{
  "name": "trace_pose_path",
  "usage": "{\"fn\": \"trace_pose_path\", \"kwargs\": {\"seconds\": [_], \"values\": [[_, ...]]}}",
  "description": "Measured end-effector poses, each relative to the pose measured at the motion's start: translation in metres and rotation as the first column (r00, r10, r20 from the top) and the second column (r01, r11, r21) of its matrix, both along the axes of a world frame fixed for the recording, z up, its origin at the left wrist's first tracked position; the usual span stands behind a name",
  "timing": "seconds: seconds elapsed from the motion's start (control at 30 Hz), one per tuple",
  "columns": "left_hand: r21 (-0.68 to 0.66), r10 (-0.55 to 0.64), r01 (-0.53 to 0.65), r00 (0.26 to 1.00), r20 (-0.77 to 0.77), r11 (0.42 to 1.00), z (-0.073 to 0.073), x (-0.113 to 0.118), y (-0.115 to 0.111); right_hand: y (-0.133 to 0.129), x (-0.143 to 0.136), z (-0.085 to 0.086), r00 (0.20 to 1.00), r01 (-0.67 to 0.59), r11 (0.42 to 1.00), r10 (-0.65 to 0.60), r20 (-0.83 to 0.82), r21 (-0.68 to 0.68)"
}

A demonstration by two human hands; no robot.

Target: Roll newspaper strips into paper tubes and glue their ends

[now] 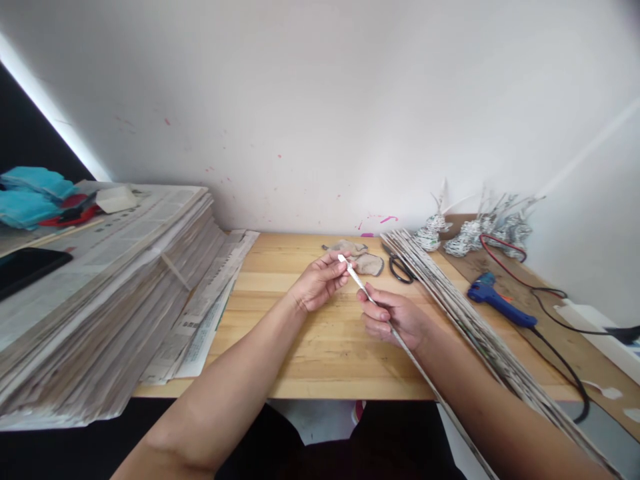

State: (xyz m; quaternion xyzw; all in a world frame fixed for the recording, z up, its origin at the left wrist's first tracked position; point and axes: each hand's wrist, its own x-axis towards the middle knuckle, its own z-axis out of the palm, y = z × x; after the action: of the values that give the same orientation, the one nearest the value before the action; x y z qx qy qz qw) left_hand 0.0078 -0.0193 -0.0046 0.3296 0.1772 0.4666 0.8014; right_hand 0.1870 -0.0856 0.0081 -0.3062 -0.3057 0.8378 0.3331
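Note:
A long thin rolled newspaper stick (pixel 423 368) runs from the middle of the view down past the bottom edge. My left hand (pixel 323 280) pinches its white far end between thumb and fingers. Lower on the same stick, my right hand (pixel 393 317) has its fingers closed round the shaft. Both hands are above the wooden table (pixel 280 340). Just beyond them lies a pair of greyish gloves (pixel 369 265), partly hidden by the left hand. Scissors with black handles (pixel 401 269) rest to the right, partly under a bundle of paper sticks (pixel 460 313).
A tall stack of newspapers (pixel 115 293) fills the left side, with a black phone (pixel 33 270) and blue packets (pixel 35 193) on top. At right are a blue glue gun (pixel 503 303), its cord, a white power strip (pixel 600 333) and several woven paper figures (pixel 467 237).

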Motion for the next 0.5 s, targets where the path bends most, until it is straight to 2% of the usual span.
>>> {"fn": "trace_pose_path", "kwargs": {"seconds": [0.33, 0.5], "values": [[0.104, -0.073, 0.066, 0.995, 0.073, 0.992, 0.002, -0.004, -0.002, -0.008, -0.010, 0.001, 0.974, -0.103, 0.994, 0.105, -0.201, 0.020], [0.120, -0.090, 0.074, 0.987, 0.130, 0.990, 0.006, -0.005, -0.006, -0.012, -0.018, 0.002, 0.976, -0.082, 0.996, 0.086, -0.198, 0.031]]}}
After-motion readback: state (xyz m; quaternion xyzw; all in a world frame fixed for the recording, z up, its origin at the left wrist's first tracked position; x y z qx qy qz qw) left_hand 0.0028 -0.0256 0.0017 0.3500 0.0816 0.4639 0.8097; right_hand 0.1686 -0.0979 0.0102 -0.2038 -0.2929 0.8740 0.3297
